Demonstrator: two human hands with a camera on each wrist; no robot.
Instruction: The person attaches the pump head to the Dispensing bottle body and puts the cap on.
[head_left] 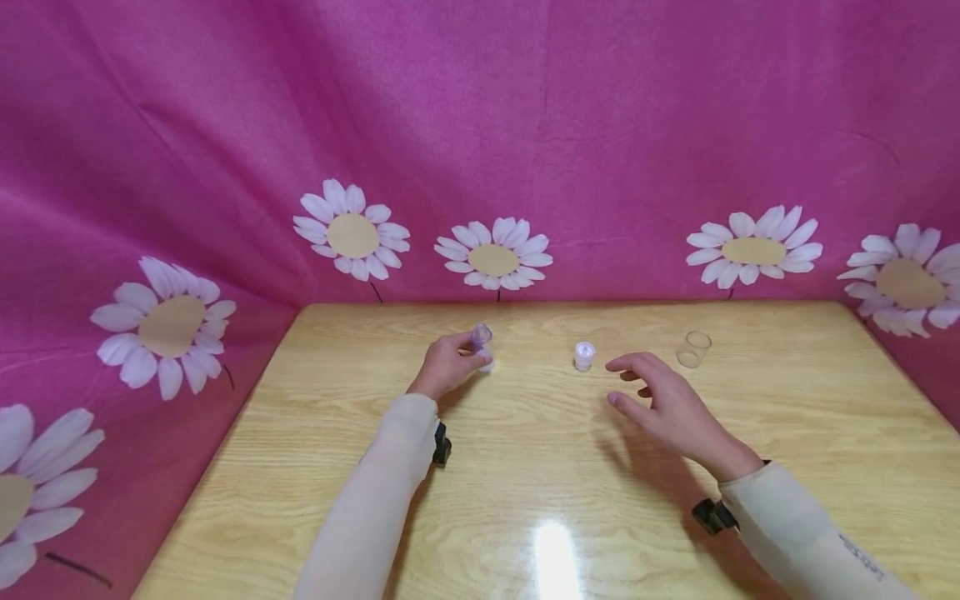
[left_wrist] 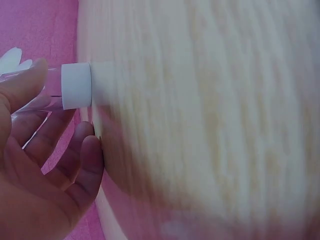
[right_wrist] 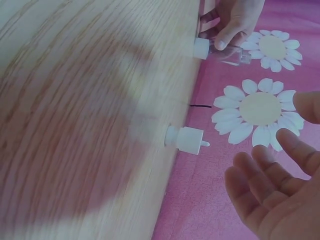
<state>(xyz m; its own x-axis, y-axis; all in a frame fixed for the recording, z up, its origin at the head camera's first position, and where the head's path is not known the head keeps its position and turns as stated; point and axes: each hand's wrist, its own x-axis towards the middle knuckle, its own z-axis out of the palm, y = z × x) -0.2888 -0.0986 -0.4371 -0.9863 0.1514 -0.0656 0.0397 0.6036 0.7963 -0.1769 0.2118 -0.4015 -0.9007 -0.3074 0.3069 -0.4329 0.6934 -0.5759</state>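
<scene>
My left hand (head_left: 444,367) pinches a small clear bottle (head_left: 482,336) between thumb and fingers. The bottle stands upright at the table's far side, its white base (left_wrist: 76,86) down against the wood and its narrow neck up. A little to the right stands a small white nozzle piece (head_left: 584,357), whose thin tip (right_wrist: 205,143) shows in the right wrist view. My right hand (head_left: 675,410) hovers just right of the nozzle piece, fingers loosely bent and apart from it, holding nothing. Beyond that hand is a clear open cylinder (head_left: 694,350), like a bottle's overcap.
The wooden table (head_left: 480,483) ends at the back against a pink cloth (head_left: 615,150) printed with white daisies. More of this cloth hangs along the left and right sides. A bright light reflection (head_left: 555,558) lies on the near part of the tabletop.
</scene>
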